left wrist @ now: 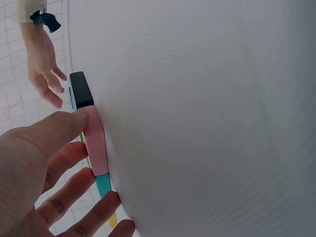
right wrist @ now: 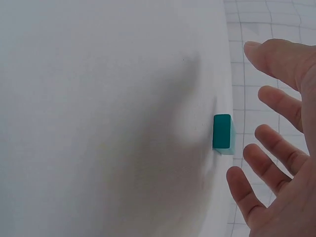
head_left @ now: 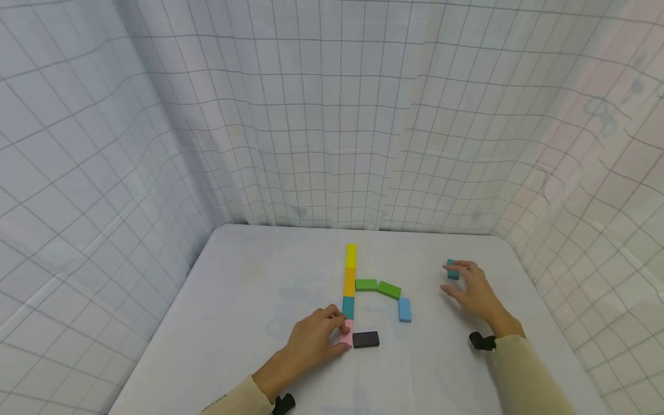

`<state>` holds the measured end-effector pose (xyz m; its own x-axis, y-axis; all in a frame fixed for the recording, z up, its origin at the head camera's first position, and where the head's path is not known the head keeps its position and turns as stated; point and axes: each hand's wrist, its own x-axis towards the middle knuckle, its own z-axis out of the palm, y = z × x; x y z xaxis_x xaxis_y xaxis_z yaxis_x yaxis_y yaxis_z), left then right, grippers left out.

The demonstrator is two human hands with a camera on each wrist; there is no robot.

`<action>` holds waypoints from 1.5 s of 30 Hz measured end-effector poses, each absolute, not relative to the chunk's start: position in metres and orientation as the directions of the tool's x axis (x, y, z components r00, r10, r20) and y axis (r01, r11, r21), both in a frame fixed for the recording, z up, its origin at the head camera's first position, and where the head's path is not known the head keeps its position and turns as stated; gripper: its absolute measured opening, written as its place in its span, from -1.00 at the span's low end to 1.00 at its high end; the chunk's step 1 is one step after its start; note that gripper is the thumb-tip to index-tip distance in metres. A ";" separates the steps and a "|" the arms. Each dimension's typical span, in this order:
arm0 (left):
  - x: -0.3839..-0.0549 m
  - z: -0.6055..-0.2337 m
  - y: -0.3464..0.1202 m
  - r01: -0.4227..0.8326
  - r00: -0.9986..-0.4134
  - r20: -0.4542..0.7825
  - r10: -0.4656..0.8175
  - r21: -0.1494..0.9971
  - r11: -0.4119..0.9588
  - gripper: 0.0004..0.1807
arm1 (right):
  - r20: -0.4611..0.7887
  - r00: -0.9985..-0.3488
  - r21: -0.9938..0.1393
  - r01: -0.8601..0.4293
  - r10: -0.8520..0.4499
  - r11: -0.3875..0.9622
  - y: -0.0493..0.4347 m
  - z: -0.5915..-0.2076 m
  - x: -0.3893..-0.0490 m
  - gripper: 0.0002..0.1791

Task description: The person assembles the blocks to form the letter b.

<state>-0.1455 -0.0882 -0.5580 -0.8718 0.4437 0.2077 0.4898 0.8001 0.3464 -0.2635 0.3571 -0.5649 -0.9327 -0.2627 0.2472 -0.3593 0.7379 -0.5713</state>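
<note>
My left hand (head_left: pixel 313 339) is at a pink block (head_left: pixel 349 339), its thumb touching the block at the end beside a black block (head_left: pixel 366 340). In the left wrist view, the other fingers (left wrist: pixel 66 195) spread loosely along the pink block and a teal block (left wrist: pixel 103 184). Over at the right, my right hand (head_left: pixel 475 293) hovers with spread fingers around a separate teal block (head_left: pixel 453 275). The right wrist view shows this teal block (right wrist: pixel 222 132) standing clear of the thumb and fingertips.
Beyond the pink block, teal (head_left: pixel 348 307), orange (head_left: pixel 350 282) and yellow (head_left: pixel 351 256) blocks continue a straight line. Two green blocks (head_left: pixel 366 285) and a light blue block (head_left: pixel 404 310) curve off to its right. Gridded white cloth (head_left: pixel 332 115) encloses the white table (head_left: pixel 249 276).
</note>
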 end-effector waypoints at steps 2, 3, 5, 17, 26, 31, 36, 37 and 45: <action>-0.146 -0.559 -0.088 0.492 -0.871 0.209 0.446 0.347 0.799 -0.74 | 0.206 -0.949 -0.588 -0.316 -0.239 0.745 0.361 -0.565 -0.267 -0.35; -0.146 -0.559 -0.088 0.492 -0.870 0.209 0.446 0.346 0.799 -0.74 | 0.187 -0.955 -0.592 -0.296 -0.230 0.749 0.363 -0.566 -0.268 -0.33; -0.146 -0.560 -0.088 0.491 -0.871 0.204 0.446 0.346 0.800 -0.74 | 0.157 -0.964 -0.600 -0.264 -0.213 0.755 0.367 -0.566 -0.272 -0.29; -0.147 -0.562 -0.088 0.485 -0.875 0.191 0.446 0.352 0.801 -0.74 | 0.165 -0.964 -0.574 -0.266 -0.209 0.775 0.374 -0.574 -0.287 -0.28; -0.146 -0.563 -0.088 0.481 -0.877 0.182 0.445 0.350 0.804 -0.73 | 0.134 -0.964 -0.563 -0.266 -0.232 0.783 0.372 -0.570 -0.289 -0.34; -0.145 -0.562 -0.089 0.478 -0.878 0.186 0.441 0.348 0.806 -0.73 | 0.159 -0.957 -0.555 -0.290 -0.243 0.779 0.372 -0.571 -0.290 -0.40; -0.145 -0.561 -0.089 0.481 -0.877 0.192 0.441 0.350 0.804 -0.73 | 0.149 -0.959 -0.547 -0.283 -0.241 0.788 0.373 -0.571 -0.288 -0.44; -0.145 -0.561 -0.089 0.482 -0.876 0.192 0.441 0.350 0.803 -0.73 | 0.142 -0.961 -0.550 -0.277 -0.239 0.788 0.374 -0.571 -0.288 -0.45; -0.145 -0.561 -0.088 0.472 -0.881 0.189 0.433 0.347 0.810 -0.73 | 0.078 -0.974 -0.581 -0.216 -0.210 0.785 0.373 -0.573 -0.283 -0.46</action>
